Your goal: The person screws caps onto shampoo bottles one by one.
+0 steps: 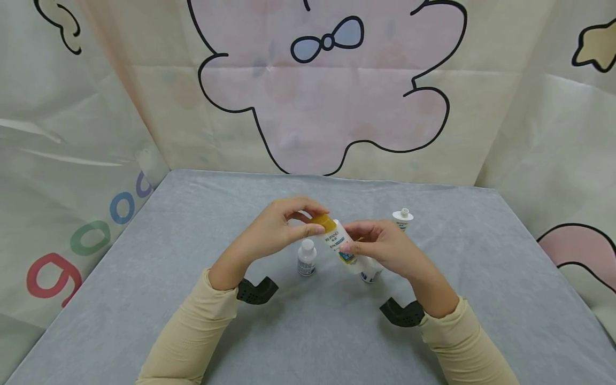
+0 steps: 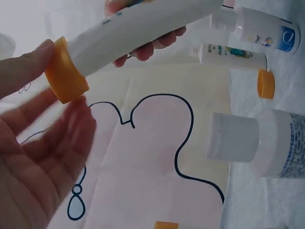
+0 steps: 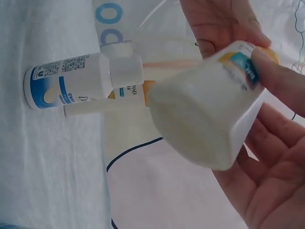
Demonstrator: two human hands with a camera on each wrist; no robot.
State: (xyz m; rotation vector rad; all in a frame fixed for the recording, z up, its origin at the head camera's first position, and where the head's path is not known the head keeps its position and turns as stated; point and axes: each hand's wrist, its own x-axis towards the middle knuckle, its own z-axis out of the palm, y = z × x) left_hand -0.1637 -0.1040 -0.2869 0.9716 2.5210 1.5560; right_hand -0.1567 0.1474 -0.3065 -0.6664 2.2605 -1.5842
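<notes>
A flat white squeeze bottle (image 1: 343, 247) with a printed label is held tilted above the table. My right hand (image 1: 385, 243) grips its body between thumb and fingers; its wide base (image 3: 195, 129) faces the right wrist camera. At the bottle's upper end, my left hand (image 1: 284, 227) pinches the orange-yellow cap (image 2: 66, 71) with its thumb and fingertips. The cap sits against the bottle's end; whether it is threaded on is not visible. Below the hands stand a small white bottle (image 1: 306, 258) and a white-and-blue bottle (image 3: 66, 81), the latter partly hidden by my right hand in the head view.
Behind my right hand stands a capless white bottle (image 1: 403, 216) with a bare nozzle. A loose orange cap (image 2: 266, 84) lies near it. Another bottle with an orange cap (image 3: 149, 91) stands farther back, mostly hidden. Grey cloth (image 1: 308, 342) covers the table; printed curtains (image 1: 327, 117) surround it.
</notes>
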